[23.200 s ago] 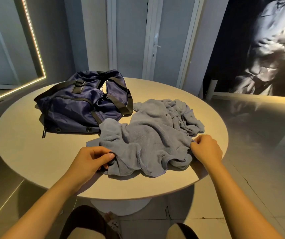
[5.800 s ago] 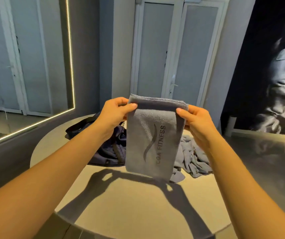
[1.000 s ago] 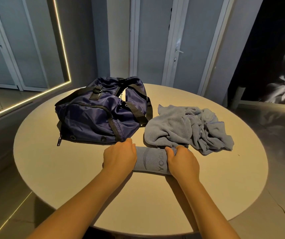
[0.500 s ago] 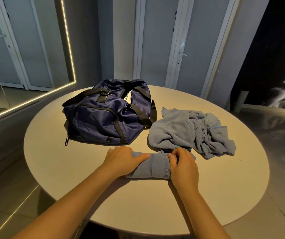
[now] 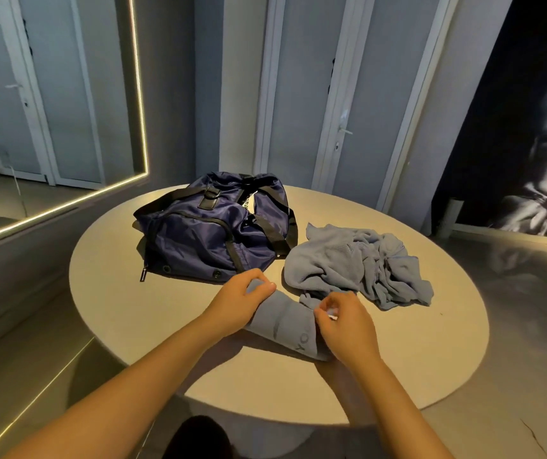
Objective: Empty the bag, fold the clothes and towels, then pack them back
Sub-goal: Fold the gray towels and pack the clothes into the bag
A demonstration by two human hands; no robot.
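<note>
On the big round beige table (image 5: 431, 342), the dark blue shiny cloth bag with black straps (image 5: 199, 240) sits at about 11 o'clock. It looks saggy and mostly empty. At 2 o'clock, just beside the bag, lies the crumpled light blue fluffy towel (image 5: 348, 263), all bunched up and not folded yet.

Near the middle, toward 6 o'clock, is the small folded grey-blue towel with dark letters (image 5: 282, 323). Half a second ago it lay flat from side to side under both hands. Now it is turned, so its far end points at 11 o'clock, toward the bag.

The left hand (image 5: 235, 299) has its thumb and fingers curled, pinching that far end. The right hand (image 5: 345, 326) has its fingers curled at the near end and seems to pinch the edge there.

I think this towel is folded and ready to be picked up. The crumpled one must be folded before packing is done.
</note>
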